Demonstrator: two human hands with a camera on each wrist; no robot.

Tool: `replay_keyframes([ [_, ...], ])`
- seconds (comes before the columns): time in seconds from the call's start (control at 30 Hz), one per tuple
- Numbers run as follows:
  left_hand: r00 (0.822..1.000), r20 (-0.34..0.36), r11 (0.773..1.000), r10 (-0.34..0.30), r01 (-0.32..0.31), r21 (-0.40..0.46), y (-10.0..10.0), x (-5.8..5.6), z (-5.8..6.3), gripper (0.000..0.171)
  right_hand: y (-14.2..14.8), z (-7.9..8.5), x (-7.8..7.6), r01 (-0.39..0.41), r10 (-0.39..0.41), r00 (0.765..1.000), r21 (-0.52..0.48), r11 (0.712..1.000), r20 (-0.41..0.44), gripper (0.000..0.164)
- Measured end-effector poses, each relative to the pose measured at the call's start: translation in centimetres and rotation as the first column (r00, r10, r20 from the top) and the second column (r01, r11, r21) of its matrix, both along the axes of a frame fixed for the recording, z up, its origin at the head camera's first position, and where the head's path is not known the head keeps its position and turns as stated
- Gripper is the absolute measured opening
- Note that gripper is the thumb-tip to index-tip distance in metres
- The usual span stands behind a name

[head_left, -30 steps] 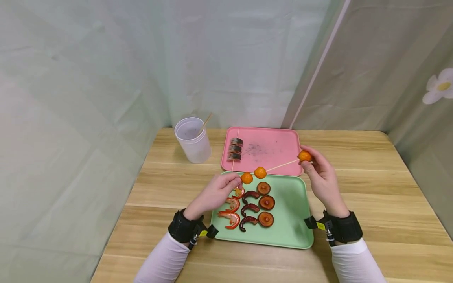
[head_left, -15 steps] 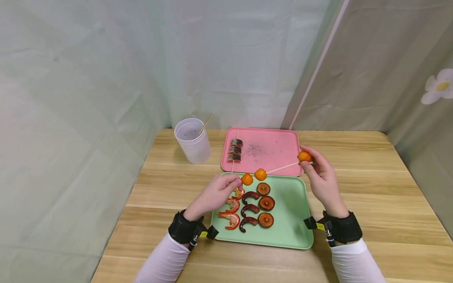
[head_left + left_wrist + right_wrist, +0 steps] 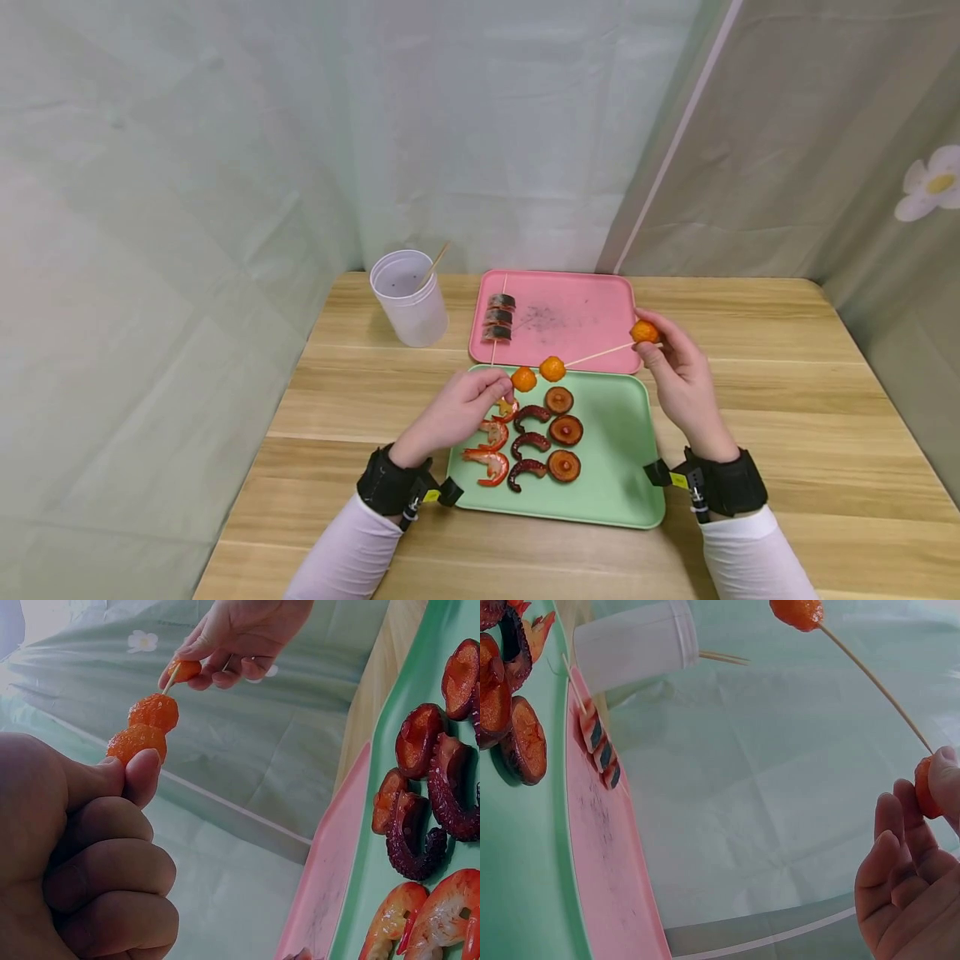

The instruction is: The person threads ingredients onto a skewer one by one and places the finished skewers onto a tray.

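A thin wooden skewer [image 3: 600,355] is held slantwise above the far edge of the green tray. My left hand [image 3: 461,408] grips its lower left end, thumb and index finger against the first orange ball [image 3: 139,742]. Close beside that sits a second orange ball [image 3: 552,368] on the stick. Toward the other end, my right hand [image 3: 681,375] pinches a third orange ball [image 3: 644,332] between thumb and fingers. A short bit of stick shows past this ball in the head view. The left palm hides the skewer's lower end.
The green tray [image 3: 615,458] bears shrimp [image 3: 491,468], octopus tentacles [image 3: 530,444] and mushroom caps [image 3: 566,430]. Behind it, a pink tray [image 3: 592,308] holds a skewer of dark-skinned fish pieces [image 3: 498,317]. A white cup [image 3: 416,312] with sticks stands at its left.
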State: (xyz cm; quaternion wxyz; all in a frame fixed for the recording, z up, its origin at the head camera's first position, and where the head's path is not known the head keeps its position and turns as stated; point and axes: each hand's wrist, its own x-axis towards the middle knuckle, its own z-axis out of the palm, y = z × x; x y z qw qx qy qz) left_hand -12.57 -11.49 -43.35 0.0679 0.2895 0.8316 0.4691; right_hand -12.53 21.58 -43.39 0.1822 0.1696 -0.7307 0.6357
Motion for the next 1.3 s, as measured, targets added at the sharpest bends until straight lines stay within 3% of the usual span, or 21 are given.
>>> replay_keyframes([
  [0.47,1.000,0.004,1.000,0.000,0.000,0.009,0.03,0.05,0.10,0.027,-0.13,0.28,0.04,0.065,-0.063,0.997,0.062,0.996,-0.044,0.048],
  [0.67,1.000,-0.011,1.000,-0.010,0.010,0.004,0.06,0.00,-0.12,0.025,-0.40,0.60,0.28,0.094,-0.092,0.995,0.130,0.987,-0.027,0.041],
  [1.03,1.000,-0.007,1.000,-0.006,0.005,-0.023,0.20,0.09,-0.13,0.025,-0.64,0.67,0.56,0.050,-0.057,0.997,0.134,0.990,0.050,0.036],
  [1.3,0.998,0.045,0.999,-0.040,0.041,-0.032,0.22,0.01,-0.30,0.024,-0.45,0.64,0.60,0.002,-0.008,0.999,0.112,0.994,0.050,0.034],
])
